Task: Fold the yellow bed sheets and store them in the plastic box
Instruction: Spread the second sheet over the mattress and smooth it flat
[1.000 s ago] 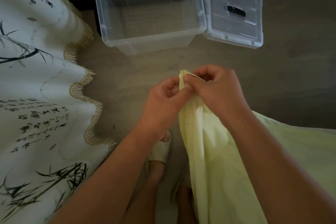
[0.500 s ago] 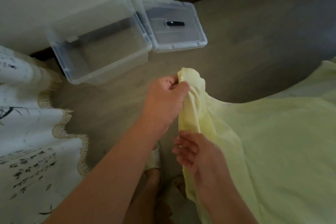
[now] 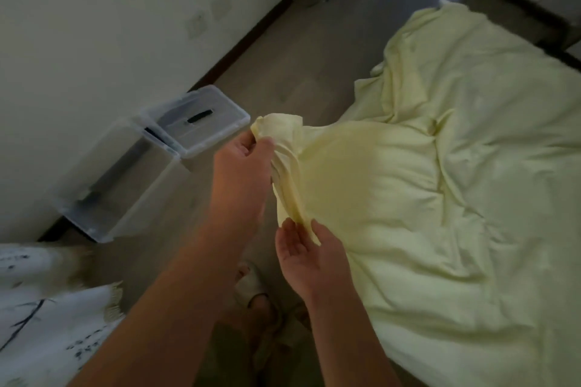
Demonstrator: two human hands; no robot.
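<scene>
The yellow sheet (image 3: 456, 198) is by far the biggest thing before me, and it is not yet folded in any way I can see: most of it lies spread and rumpled over the floor (image 3: 301, 50) to my right, its far end reaching up toward the doorway, its near end running past my feet. So its long axis runs from near me away to the far right, while the part I hold rises off that mass as a narrow drawn-up strip pointing toward the wall on my left. I judge the task barely begun: I have one corner in hand and am working along the edge to find the next, with every fold and the storing left to do.

The plastic box (image 3: 119, 185) stands open against the wall to my left, well apart from the sheet, nothing visible inside it. Its lid (image 3: 201, 126) lies flat on the floor just beside it, touching or nearly so.

My left hand (image 3: 242, 163) has its fingers and thumb pinched on the sheet's corner, held up above the floor. My right hand (image 3: 311, 254) is lower on the same edge, palm up, its fingers loosely apart with the cloth running between thumb and forefinger rather than clamped.
</scene>
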